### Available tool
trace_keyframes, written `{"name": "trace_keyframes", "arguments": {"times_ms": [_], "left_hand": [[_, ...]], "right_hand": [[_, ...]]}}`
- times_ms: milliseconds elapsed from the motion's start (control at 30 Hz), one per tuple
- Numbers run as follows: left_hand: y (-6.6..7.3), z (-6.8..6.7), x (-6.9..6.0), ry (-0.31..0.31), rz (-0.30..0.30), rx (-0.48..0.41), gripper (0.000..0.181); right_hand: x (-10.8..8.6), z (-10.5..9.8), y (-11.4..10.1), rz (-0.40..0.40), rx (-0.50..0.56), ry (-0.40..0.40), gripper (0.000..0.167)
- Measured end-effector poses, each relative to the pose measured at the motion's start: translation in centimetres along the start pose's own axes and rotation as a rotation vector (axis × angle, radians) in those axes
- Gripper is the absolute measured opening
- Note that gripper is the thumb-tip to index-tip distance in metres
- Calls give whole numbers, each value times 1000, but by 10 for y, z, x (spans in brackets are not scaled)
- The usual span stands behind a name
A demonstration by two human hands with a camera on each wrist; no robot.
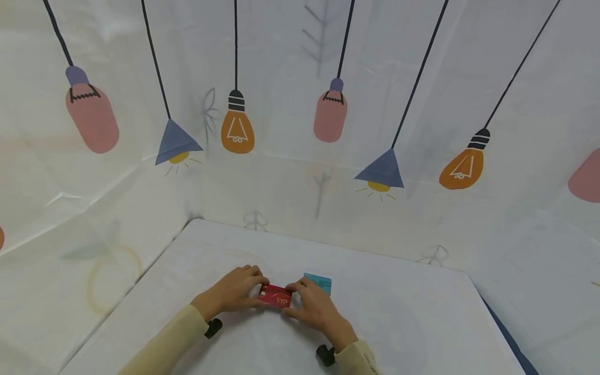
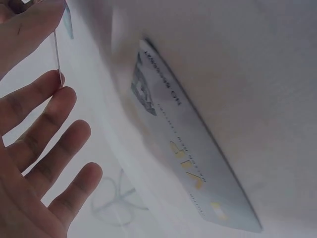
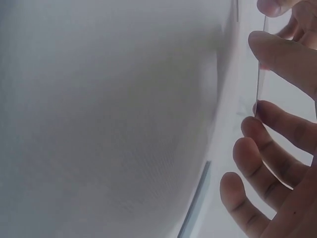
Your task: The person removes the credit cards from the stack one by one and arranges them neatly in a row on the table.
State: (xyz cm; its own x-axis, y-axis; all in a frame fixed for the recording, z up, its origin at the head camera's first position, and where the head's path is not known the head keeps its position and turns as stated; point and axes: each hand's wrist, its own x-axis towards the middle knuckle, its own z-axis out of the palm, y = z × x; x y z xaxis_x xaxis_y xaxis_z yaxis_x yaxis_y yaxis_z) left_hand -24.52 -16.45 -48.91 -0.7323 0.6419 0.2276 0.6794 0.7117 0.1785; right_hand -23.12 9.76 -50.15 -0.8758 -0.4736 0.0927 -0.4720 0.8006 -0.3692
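A red VIP card (image 1: 274, 296) is held between both hands, above or at the white table surface; I cannot tell if it touches. The left hand (image 1: 234, 291) pinches its left end between thumb and fingers. At the right end, the right hand (image 1: 315, 307) pinches it the same way. In both wrist views the card shows only as a thin edge. Just behind the right hand lies a blue card (image 1: 321, 283), partly covered by that hand. The left wrist view also has a silver VIP card (image 2: 178, 144) lying on the table near the left hand; I cannot make it out in the head view.
The white table (image 1: 412, 312) reaches back to white sheet walls (image 1: 281, 182) printed with hanging lamps. Dark wrist devices (image 1: 325, 355) sit below both wrists. A dark blue strip (image 1: 508, 330) runs along the table's right edge.
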Motion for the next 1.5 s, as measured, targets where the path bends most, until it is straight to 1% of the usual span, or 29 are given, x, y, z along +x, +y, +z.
{"name": "trace_keyframes", "arguments": {"times_ms": [233,433,633,833,1233,1500], "left_hand": [[-3,1,-10,-12,-9,-11,51],[-7,3,-16,-29,-24,-25,49],[-12,6,-19,-68,-62,-30,51],[-14,6,-19,-100,-80,-48,52],[-13,2,-16,-150,-93,-65,51],[-12,1,-14,-178,-123,-74,52]], "right_hand": [[3,5,-8,20,-17,-42,56],[6,10,-14,13,-36,-44,56],[11,14,-20,38,-37,-69,56],[15,16,-23,75,-21,-102,56],[14,16,-26,67,-22,-115,54],[14,17,-27,73,-19,-130,55]]}}
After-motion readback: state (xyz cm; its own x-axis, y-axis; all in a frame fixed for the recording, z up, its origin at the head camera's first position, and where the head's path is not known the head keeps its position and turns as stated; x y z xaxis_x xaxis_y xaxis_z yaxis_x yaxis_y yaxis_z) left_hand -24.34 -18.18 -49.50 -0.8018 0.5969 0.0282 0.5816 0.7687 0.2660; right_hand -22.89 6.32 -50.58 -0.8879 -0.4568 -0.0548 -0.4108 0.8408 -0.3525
